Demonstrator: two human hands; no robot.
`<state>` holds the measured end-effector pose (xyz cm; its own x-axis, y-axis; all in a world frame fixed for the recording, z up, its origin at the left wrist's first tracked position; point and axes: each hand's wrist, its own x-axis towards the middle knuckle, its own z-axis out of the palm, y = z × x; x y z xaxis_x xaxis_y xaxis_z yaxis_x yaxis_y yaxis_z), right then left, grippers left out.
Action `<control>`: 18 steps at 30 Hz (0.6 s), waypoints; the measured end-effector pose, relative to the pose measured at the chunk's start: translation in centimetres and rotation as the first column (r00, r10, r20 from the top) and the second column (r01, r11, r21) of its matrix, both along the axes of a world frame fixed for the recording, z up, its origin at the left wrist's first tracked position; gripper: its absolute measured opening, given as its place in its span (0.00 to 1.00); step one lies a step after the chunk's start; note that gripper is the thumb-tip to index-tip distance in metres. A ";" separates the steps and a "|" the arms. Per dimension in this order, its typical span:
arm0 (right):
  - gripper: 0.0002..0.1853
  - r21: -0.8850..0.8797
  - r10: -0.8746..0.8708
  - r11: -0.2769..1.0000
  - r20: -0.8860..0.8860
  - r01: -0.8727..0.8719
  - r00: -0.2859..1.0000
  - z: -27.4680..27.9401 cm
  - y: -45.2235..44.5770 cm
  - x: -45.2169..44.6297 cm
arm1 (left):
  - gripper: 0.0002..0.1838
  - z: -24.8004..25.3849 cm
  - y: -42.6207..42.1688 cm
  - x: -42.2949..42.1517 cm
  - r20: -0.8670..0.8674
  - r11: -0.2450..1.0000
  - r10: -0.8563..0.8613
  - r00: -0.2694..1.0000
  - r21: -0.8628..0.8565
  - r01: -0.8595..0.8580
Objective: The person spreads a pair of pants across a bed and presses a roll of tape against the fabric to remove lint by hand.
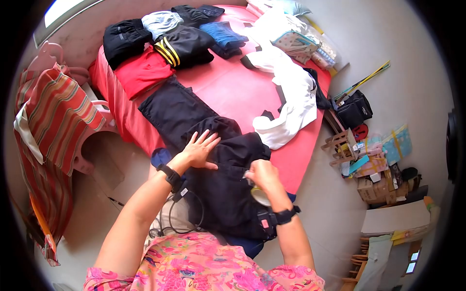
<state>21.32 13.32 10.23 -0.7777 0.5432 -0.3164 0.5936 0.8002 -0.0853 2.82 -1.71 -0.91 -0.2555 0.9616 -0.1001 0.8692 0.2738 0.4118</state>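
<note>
Head camera: two bare hands on a matte black cloth garment at the edge of a bed with a pink sheet.
The garment stretches from the sheet down towards the person's lap; the left hand presses flat on it, fingers spread and gripping nothing, while the right hand is curled against it, though whether it pinches the cloth cannot be told. Beyond lies a red folded cloth; a long white garment with black parts lies to the right.
</note>
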 end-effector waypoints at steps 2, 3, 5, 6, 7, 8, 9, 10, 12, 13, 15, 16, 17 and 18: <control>0.11 -0.008 -0.018 1.000 0.017 0.019 1.000 2.3 -0.2 0.9 | 0.58 0.0 0.0 0.0 0.006 1.000 -0.002 1.000 -0.008 0.002; 0.11 0.018 -0.034 0.999 -0.033 0.035 0.999 2.7 -0.4 1.3 | 0.58 0.1 0.0 0.0 0.006 1.000 -0.012 1.000 -0.009 0.012; 0.10 0.089 0.036 0.996 -0.108 -0.026 0.994 1.8 -0.9 1.7 | 0.58 0.1 0.0 -0.1 0.010 1.000 -0.009 1.000 -0.018 0.009; 0.09 0.131 0.087 0.988 -0.082 -0.076 0.993 -0.2 -1.2 1.7 | 0.58 -0.2 0.1 -0.1 0.006 1.000 -0.009 1.000 -0.019 0.009; 0.07 0.170 0.139 0.977 -0.054 -0.128 0.989 -2.8 -1.4 1.5 | 0.58 -0.1 0.1 -0.1 0.003 1.000 -0.011 1.000 -0.020 0.011; 0.08 0.240 0.178 0.956 -0.008 -0.171 0.984 -6.2 -1.6 1.2 | 0.58 0.1 0.0 0.0 0.006 0.999 -0.006 1.000 -0.032 0.006; 0.09 0.308 0.210 0.927 0.040 -0.213 0.977 -8.3 -1.7 1.0 | 0.58 0.3 0.0 0.0 0.008 0.999 -0.004 1.000 -0.041 0.004; 0.10 0.287 0.168 0.943 0.031 -0.170 0.985 -7.8 -1.6 0.3 | 0.58 0.4 0.3 -0.2 -0.002 0.999 -0.006 1.000 -0.039 0.005; 0.10 0.121 0.103 0.987 0.063 -0.110 0.993 -5.6 -0.6 0.3 | 0.58 -0.1 0.0 -0.2 -0.005 1.000 -0.010 1.000 -0.018 0.009; 0.10 0.022 0.056 0.998 0.063 -0.058 0.996 -4.4 0.2 0.6 | 0.58 0.1 -0.1 -0.2 -0.013 1.000 -0.019 1.000 -0.019 0.019; 0.12 0.110 -0.016 0.994 0.008 0.015 1.000 -2.5 1.1 1.8 | 0.58 0.4 -0.1 0.0 0.008 0.999 0.000 1.000 -0.043 0.000; 0.11 0.116 -0.048 0.992 0.010 0.047 0.999 -1.1 1.4 2.3 | 0.58 0.3 0.0 0.0 0.009 0.999 -0.004 1.000 -0.041 0.005; 0.11 0.120 -0.084 0.989 0.010 0.082 0.996 0.6 1.4 2.7 | 0.58 0.1 0.1 -0.1 -0.001 0.999 0.000 1.000 -0.035 0.000; 0.11 0.153 -0.085 0.985 -0.001 0.084 0.996 1.4 1.3 2.9 | 0.58 -0.1 0.0 -0.1 -0.009 1.000 0.003 1.000 -0.029 -0.003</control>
